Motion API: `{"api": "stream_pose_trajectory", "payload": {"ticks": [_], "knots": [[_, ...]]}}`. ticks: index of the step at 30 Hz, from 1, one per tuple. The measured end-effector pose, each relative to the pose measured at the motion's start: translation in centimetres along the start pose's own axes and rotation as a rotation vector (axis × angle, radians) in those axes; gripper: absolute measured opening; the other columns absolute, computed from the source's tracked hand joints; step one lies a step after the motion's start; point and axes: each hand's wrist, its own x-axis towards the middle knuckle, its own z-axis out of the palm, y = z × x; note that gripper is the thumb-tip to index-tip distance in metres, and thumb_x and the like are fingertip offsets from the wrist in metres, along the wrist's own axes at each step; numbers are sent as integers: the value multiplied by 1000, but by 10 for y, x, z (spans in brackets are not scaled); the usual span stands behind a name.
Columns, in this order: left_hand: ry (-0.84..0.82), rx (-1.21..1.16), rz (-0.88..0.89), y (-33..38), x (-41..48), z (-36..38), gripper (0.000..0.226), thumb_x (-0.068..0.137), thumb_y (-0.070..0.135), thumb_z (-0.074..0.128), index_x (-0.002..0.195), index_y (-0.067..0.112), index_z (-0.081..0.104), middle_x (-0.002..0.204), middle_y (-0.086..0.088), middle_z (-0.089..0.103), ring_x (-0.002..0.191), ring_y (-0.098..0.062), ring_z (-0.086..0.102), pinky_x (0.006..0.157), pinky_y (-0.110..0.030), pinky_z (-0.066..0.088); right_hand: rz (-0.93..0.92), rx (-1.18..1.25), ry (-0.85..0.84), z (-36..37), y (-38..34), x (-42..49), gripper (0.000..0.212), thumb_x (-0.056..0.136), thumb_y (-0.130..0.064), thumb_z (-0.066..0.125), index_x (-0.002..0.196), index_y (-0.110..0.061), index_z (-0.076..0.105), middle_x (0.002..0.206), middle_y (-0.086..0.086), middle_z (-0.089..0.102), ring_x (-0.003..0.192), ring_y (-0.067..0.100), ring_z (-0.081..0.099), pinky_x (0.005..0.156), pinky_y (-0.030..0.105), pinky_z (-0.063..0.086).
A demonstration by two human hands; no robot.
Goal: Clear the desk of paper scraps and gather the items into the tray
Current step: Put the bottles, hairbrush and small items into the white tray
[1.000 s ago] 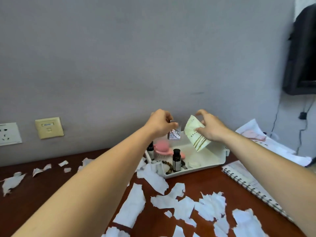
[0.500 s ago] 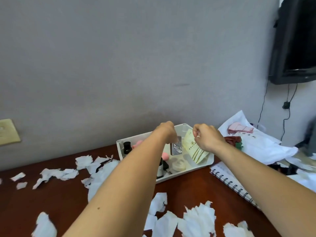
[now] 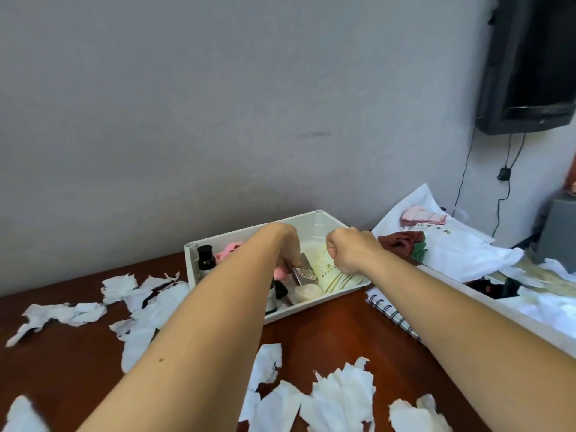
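My left hand (image 3: pixel 285 244) has its grip pinched on a small silver box with an embossed wing (image 3: pixel 304 272). My right hand (image 3: pixel 350 251) is clamped on a flat cream sachet with gold lines (image 3: pixel 335 275). Both sit low inside the white plastic tray (image 3: pixel 311 308). The sachet looks light and limp, so I'd hold it by its top edge. The box seems stiff and slick, so I'd take it by its sides. My left forearm hides part of the tray, and the sachet's print is unreadable.
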Motion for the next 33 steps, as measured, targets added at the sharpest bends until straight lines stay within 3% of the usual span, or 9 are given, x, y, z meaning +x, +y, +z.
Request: {"api": "stream_pose_trajectory", "payload": {"ticks": [4, 8, 11, 13, 17, 20, 24, 27, 33], "knots": [[51, 138, 16, 2, 3, 5, 36, 86, 14, 62, 121, 6, 60, 105, -8, 64, 75, -22, 56, 80, -31, 51, -17, -65, -41, 4, -1, 1, 25, 81, 4, 44, 91, -17, 54, 102, 8, 57, 94, 30, 55, 74, 31, 40], [99, 206, 45, 7, 3, 13, 33, 86, 15, 62, 118, 7, 62, 117, -9, 66, 83, -25, 59, 86, -33, 53, -14, -84, -78, 7, -1, 4, 25, 81, 3, 50, 98, -13, 61, 105, 9, 60, 98, 31, 60, 74, 30, 43], [121, 236, 84, 9, 2, 15, 35, 86, 15, 62, 119, 6, 60, 117, -10, 65, 86, -26, 59, 87, -35, 52, 0, -59, -95, 7, -1, 6, 21, 78, 3, 54, 85, -16, 57, 95, 7, 56, 86, 29, 55, 78, 33, 50], [137, 269, 97, 9, 0, 16, 36, 86, 17, 63, 120, 7, 59, 118, -9, 64, 91, -27, 60, 87, -35, 51, 9, -38, -89, 5, -2, 6, 19, 78, 3, 55, 87, -13, 60, 100, 8, 61, 83, 29, 55, 78, 33, 51], [170, 313, 130, 4, -5, 17, 39, 85, 25, 65, 120, 8, 58, 120, -6, 63, 107, -28, 60, 91, -36, 50, 31, 5, -16, -7, -3, 1, 21, 88, -12, 55, 106, -15, 66, 117, 8, 62, 101, 31, 60, 81, 33, 47], [227, 312, 177, 1, -21, 10, 41, 88, 31, 63, 121, 7, 57, 124, -8, 59, 111, -30, 57, 91, -37, 47, 29, 28, 2, -23, -5, -5, 21, 92, -26, 55, 109, -20, 65, 121, 5, 61, 111, 30, 57, 81, 33, 43], [284, 319, 216, -8, -62, -3, 36, 97, 28, 47, 126, 8, 55, 130, -9, 54, 117, -29, 52, 93, -35, 41, 12, 60, 23, -43, -15, -19, 19, 91, -24, 54, 106, -22, 65, 119, 5, 62, 112, 29, 57, 84, 33, 44], [314, 323, 199, -24, -95, -9, 37, 99, 31, 41, 126, 8, 53, 127, -9, 56, 112, -28, 53, 87, -33, 40, -18, 57, 38, -58, -29, -35, 21, 89, -18, 53, 106, -20, 66, 119, 7, 62, 111, 31, 57, 93, 37, 48], [326, 373, 139, -61, -171, -9, 36, 101, 32, 33, 123, 9, 50, 119, -8, 57, 95, -23, 50, 78, -30, 36, -153, 58, 46, -87, -72, -78, 17, 88, -20, 56, 99, -25, 67, 118, 6, 63, 112, 30, 56, 94, 38, 48]]}}
